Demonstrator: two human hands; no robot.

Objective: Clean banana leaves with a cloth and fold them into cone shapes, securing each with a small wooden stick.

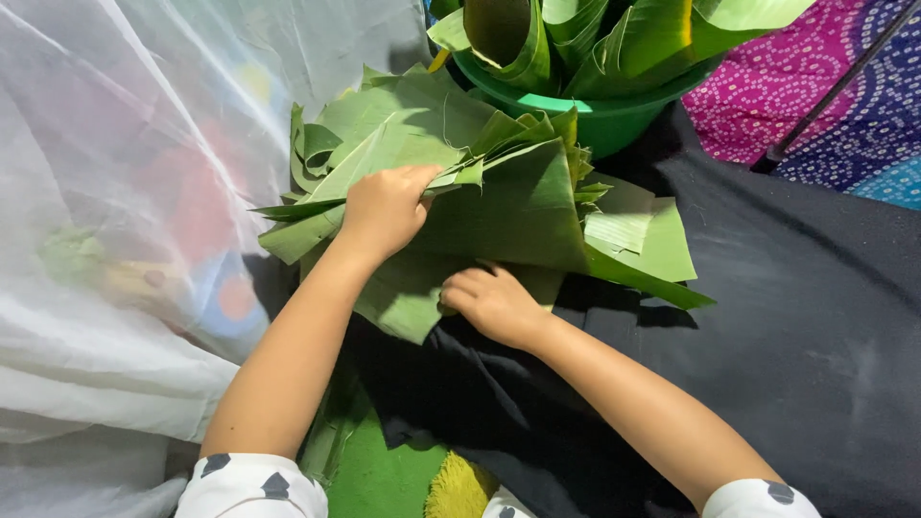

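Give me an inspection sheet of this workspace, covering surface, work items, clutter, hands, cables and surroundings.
Surface: black cloth spread on the floor.
Work items: stack of flat cut green banana leaves; round green plastic tub behind it, holding rolled leaves.
Clutter: yellow-green fluffy piece and a flat green piece near the person's lap.
Hands: left hand curled in a grip on the upper leaves' edges; right hand pressing flat on the bottom leaf.
Cables: nothing seen; one dark thin rod at upper right.
Surroundings: sheer white fabric on the left; pink and blue dotted fabric on the right.
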